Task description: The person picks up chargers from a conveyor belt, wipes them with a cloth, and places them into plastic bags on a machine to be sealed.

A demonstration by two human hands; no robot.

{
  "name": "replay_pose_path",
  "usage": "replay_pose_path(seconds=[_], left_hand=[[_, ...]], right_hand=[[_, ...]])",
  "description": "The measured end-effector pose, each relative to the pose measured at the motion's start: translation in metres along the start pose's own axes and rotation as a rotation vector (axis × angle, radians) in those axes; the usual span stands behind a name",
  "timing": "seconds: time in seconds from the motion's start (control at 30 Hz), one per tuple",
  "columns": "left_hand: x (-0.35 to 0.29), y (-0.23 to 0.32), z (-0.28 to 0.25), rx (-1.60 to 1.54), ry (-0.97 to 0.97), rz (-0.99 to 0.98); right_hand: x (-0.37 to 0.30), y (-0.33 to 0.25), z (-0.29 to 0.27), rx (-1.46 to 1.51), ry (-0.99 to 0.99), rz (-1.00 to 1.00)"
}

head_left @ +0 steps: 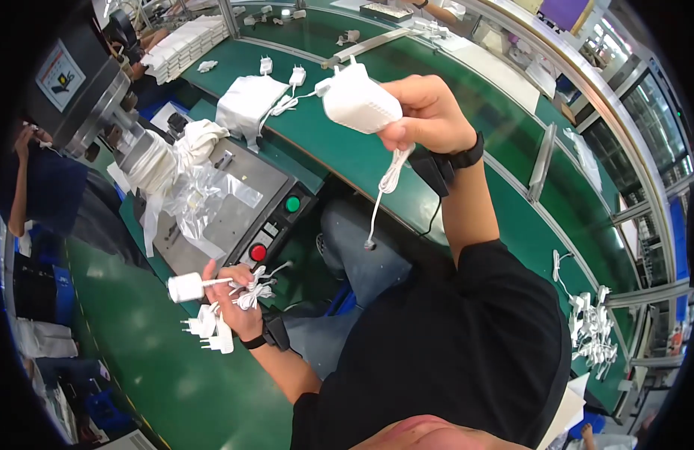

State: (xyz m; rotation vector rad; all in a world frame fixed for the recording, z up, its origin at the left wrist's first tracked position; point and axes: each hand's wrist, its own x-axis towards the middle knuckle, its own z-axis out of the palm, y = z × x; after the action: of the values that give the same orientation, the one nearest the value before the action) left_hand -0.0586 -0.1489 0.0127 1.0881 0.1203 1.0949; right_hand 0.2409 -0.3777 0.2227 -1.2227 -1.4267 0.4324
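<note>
My right hand (pixel 435 112) is raised over the green bench, thumb and fingers closed on a white power adapter (pixel 358 97). Its metal prongs point up and away, and a bundled white cord (pixel 390 176) dangles below the hand with its end free. Lower left, beside the machine's base, my left hand (pixel 240 309) holds several more white power adapters (pixel 219 330) by their coiled cords (pixel 255 289). One white adapter (pixel 185 287) sticks out past the fingertips, while others hang under the palm with their prongs facing left.
A press machine (pixel 246 199) with green (pixel 292 203) and red (pixel 258 252) buttons stands at left, its head wrapped in white cloth and clear plastic. Beyond it a white wrapped block (pixel 249 101) sits on the bench. Adapters are heaped (pixel 593 326) at right. A person (pixel 54 187) is at far left.
</note>
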Motion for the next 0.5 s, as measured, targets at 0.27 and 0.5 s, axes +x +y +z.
replay_pose_path(seconds=[0.27, 0.5], left_hand=[[-0.033, -0.010, -0.024, -0.282, -0.071, -0.114], [-0.041, -0.008, -0.036, -0.170, 0.028, -0.155]], right_hand=[[0.017, 0.004, 0.042, -0.051, -0.058, -0.064], [0.012, 0.006, 0.051, 0.187, -0.053, -0.040]])
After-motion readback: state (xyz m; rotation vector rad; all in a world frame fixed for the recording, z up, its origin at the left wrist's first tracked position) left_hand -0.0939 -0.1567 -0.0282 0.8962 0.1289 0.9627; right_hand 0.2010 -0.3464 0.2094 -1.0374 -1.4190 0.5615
